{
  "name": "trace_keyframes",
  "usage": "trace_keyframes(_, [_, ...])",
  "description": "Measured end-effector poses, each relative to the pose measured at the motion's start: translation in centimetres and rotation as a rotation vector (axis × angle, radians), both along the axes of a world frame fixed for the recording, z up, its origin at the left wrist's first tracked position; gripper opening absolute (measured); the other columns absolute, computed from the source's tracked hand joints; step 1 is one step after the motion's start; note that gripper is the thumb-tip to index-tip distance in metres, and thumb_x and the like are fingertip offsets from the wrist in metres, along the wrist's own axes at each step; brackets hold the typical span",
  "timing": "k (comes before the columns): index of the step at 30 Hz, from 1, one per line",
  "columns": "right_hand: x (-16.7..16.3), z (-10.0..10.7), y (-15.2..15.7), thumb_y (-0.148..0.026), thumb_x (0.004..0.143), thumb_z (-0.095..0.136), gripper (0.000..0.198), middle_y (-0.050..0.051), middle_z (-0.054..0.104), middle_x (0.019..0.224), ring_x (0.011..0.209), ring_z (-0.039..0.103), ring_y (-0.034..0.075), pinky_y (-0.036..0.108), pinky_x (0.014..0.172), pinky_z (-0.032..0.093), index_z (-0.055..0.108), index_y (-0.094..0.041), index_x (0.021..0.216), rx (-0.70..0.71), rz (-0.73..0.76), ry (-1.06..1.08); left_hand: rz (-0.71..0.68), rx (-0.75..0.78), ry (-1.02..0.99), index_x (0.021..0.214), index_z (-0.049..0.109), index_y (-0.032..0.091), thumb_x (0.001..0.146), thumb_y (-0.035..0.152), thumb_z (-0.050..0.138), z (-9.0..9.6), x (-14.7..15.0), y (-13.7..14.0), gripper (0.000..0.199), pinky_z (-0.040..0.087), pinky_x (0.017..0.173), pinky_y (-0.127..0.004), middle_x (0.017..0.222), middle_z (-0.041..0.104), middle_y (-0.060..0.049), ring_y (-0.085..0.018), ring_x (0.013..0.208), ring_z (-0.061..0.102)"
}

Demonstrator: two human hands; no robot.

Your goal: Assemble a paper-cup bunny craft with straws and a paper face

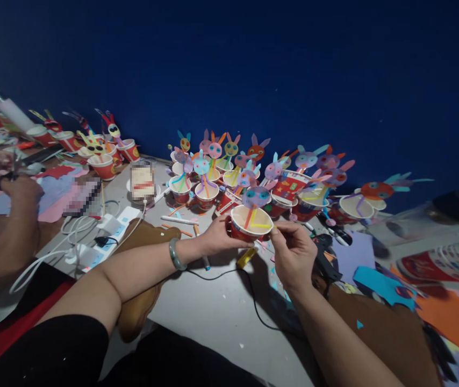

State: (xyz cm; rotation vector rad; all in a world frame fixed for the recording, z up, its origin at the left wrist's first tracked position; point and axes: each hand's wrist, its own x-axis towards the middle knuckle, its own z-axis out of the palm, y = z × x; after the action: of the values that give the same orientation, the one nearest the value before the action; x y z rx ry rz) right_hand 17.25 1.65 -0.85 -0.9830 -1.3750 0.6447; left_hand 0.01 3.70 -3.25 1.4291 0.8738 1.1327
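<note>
My left hand (216,235) is wrapped round the side of a red paper cup (242,219), holding it tilted above the table with its mouth towards me. A purple paper rabbit face (256,197) with blue eyes stands up at the cup's far rim. Below the face, an orange strip (249,217) runs down inside the cup. A bent yellow paper strip (262,226) crosses the inside to the right rim. There, the thumb and a finger of my right hand (295,252) are pinched at its end, close against the rim.
Many finished-looking rabbit cups (206,196) crowd along the blue wall. A power strip (110,236) with white cables lies left, near another person's hands (20,185) holding scissors. Stacked paper cups (443,260) and orange paper (453,317) lie right; a black cord (253,301) crosses the table.
</note>
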Motion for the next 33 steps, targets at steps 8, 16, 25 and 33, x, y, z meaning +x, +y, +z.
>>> trace_keyframes(8, [0.0, 0.1, 0.0, -0.032, 0.082, 0.072, 0.016, 0.0, 0.066, 0.074, 0.061, 0.063, 0.013, 0.028, 0.058, 0.054, 0.063, -0.021, 0.089, -0.043, -0.009, 0.037, -0.014, -0.007, -0.017, 0.113, 0.067, 0.012, 0.058, 0.03, 0.09, 0.1, -0.1, 0.1, 0.062, 0.049, 0.104, -0.045, 0.118, 0.071, -0.016, -0.027, 0.109, 0.067])
trace_keyframes(16, [0.1, -0.2, 0.1, -0.032, 0.081, 0.073, 0.015, 0.0, 0.067, 0.069, 0.057, 0.063, 0.014, 0.028, 0.054, 0.054, 0.065, -0.02, 0.08, -0.056, -0.001, 0.036, 0.004, -0.065, -0.029, 0.113, 0.066, 0.011, 0.055, 0.027, 0.091, 0.1, 0.1, 0.0, 0.066, 0.048, 0.105, -0.043, 0.119, 0.07, -0.016, -0.026, 0.112, 0.066])
trace_keyframes(25, [-0.2, -0.1, 0.0, -0.033, 0.083, 0.072, 0.018, -0.001, 0.065, 0.074, 0.06, 0.064, 0.013, 0.027, 0.057, 0.055, 0.06, -0.021, 0.088, -0.076, -0.002, 0.034, -0.036, -0.06, -0.078, 0.114, 0.065, 0.011, 0.057, 0.032, 0.091, 0.6, -0.1, 0.2, 0.066, 0.046, 0.106, -0.042, 0.123, 0.068, -0.017, -0.027, 0.117, 0.064])
trace_keyframes(33, [-0.1, -0.2, 0.1, -0.032, 0.082, 0.072, 0.019, 0.0, 0.066, 0.077, 0.063, 0.065, 0.014, 0.028, 0.058, 0.056, 0.061, -0.021, 0.093, -0.101, 0.017, 0.045, -0.05, -0.08, -0.102, 0.117, 0.065, 0.012, 0.058, 0.035, 0.09, 1.0, -0.3, 0.3, 0.068, 0.049, 0.103, -0.043, 0.121, 0.069, -0.016, -0.029, 0.114, 0.065])
